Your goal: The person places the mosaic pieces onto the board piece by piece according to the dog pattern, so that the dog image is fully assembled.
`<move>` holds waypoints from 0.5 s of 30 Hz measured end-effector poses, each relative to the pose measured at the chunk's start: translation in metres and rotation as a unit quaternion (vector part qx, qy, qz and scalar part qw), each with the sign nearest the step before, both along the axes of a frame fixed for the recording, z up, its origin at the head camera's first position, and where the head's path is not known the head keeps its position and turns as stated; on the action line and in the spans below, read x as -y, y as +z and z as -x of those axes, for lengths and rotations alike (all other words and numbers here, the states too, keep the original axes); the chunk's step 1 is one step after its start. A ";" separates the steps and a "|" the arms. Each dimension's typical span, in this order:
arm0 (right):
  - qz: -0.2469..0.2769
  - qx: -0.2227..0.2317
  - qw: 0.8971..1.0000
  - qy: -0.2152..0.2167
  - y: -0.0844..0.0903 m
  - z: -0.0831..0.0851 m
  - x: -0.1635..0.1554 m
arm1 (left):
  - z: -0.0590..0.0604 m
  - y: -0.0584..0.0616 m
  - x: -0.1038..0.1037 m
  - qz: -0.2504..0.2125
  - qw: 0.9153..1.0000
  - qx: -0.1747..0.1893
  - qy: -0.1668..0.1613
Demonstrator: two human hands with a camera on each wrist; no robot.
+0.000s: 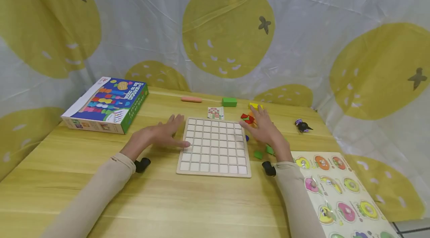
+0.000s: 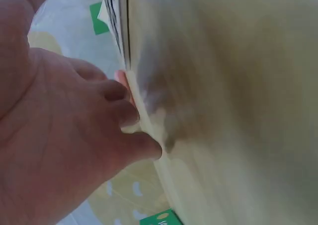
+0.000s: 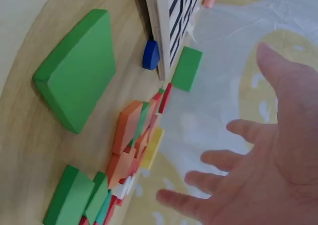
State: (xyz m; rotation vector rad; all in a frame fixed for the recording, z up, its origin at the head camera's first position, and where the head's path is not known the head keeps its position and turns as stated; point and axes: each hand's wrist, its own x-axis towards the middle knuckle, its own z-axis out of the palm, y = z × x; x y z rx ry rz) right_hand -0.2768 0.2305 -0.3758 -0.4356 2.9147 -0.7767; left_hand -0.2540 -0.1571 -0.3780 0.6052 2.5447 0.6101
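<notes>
Wooden table point(image 1: 168, 208), pale yellow, backed by a white curtain point(image 1: 302, 25) printed with big yellow fruit. Centered on it lies a square grid board point(image 1: 215, 147), its cells blank. Left hand point(image 1: 160, 135) rests flat, fingers straight, touching the board's left edge. Right hand point(image 1: 265, 129) hovers spread, holding nothing, over colored blocks point(image 1: 248, 118) just beyond the board's right edge.

Left hand point(image 1: 160, 135): palm down, fingers straight and spread, forearm in beige sleeve. Right hand point(image 1: 265, 129): palm down, fingers point(image 3: 218, 160) extended and splayed, empty; beige-sleeved forearm behind the fingers.
</notes>
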 end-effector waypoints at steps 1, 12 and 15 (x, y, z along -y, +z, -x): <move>0.009 -0.002 1.000 0.006 0.000 0.001 -0.001 | -0.002 -0.001 0.001 -0.002 1.000 0.006 -0.006; 0.059 -0.047 0.997 0.020 -0.014 0.020 -0.009 | -0.014 -0.008 0.000 -0.004 0.999 0.012 -0.031; 0.075 -0.059 0.995 0.019 -0.018 0.031 -0.010 | -0.014 -0.006 -0.002 -0.004 0.999 0.014 -0.029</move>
